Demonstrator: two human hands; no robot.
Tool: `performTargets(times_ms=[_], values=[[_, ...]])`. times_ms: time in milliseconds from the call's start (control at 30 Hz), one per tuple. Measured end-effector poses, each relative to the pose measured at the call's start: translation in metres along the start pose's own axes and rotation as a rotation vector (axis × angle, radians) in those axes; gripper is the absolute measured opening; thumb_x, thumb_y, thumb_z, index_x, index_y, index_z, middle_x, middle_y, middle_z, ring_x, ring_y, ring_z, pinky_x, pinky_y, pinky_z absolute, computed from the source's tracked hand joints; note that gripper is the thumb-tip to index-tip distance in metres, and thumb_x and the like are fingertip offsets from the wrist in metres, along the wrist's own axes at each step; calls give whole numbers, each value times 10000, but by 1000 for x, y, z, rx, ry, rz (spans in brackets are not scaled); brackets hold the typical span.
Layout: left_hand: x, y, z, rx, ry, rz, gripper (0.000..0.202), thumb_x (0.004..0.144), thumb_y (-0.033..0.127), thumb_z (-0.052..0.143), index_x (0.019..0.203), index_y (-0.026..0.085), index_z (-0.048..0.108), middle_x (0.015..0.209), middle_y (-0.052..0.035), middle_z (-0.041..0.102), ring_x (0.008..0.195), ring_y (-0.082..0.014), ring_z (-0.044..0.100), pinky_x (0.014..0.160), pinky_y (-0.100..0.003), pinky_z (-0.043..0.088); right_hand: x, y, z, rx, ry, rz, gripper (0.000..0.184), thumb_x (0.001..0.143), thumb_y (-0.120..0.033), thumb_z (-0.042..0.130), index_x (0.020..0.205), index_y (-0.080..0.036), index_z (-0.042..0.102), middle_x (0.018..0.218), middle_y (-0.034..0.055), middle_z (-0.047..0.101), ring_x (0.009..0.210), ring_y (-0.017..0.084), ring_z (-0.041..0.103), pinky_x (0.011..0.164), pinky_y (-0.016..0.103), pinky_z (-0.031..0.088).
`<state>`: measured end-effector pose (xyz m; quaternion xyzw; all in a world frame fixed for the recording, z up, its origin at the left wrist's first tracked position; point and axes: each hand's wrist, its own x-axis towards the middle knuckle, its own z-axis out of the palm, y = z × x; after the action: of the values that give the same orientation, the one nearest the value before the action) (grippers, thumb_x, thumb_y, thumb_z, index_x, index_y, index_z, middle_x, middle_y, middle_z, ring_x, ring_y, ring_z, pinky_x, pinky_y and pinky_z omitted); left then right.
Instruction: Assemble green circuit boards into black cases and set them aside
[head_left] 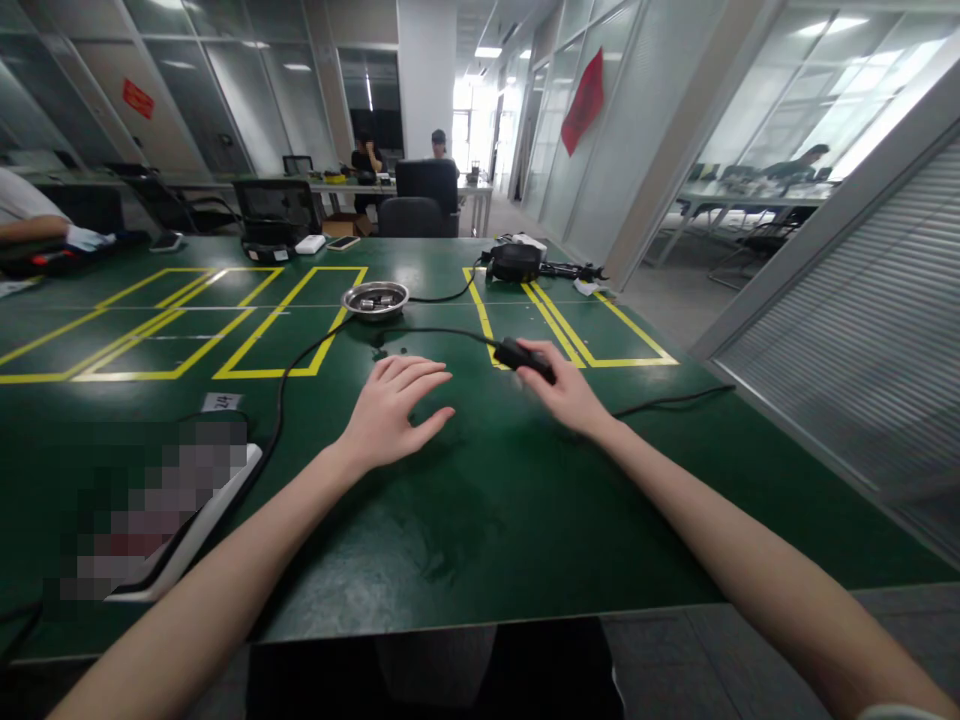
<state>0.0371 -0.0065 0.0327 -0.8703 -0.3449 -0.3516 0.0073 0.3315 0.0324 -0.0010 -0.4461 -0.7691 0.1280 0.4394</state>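
My right hand is closed around a black corded handle, held above the table on the right. A thin black cable runs left from its far end; I cannot make out its exact kind. My left hand hovers over the green table with fingers stretched and thumb apart, holding nothing. Beyond it lies a round metal dish with small metal pieces inside. A few small dark bits are on the table just past my left fingertips.
Yellow tape outlines mark the tabletop. At left lies a blurred-out device with a white edge, beside a small label. Black equipment stands at the far right; cables cross the table. A phone lies at the back; other people sit farther off.
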Motion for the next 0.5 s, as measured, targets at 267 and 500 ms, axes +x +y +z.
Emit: performTargets(times_ms=[267, 500], values=[[-4, -13, 2, 114, -59, -61, 297, 998, 301, 497, 1065, 172, 756, 948, -104, 788, 904, -244, 690, 866, -370, 495, 13, 81, -72, -229, 578, 391, 470, 920, -500, 525, 1250, -167, 563, 900, 80, 628, 767, 246, 598, 734, 382, 508], [-6, -19, 7, 137, -20, -65, 270, 979, 287, 518, 1012, 184, 766, 855, -73, 782, 788, -217, 698, 787, -333, 512, -4, 85, -85, -667, 336, 778, 494, 956, -458, 535, 1340, -150, 571, 1013, 196, 700, 943, 377, 677, 865, 500, 512]])
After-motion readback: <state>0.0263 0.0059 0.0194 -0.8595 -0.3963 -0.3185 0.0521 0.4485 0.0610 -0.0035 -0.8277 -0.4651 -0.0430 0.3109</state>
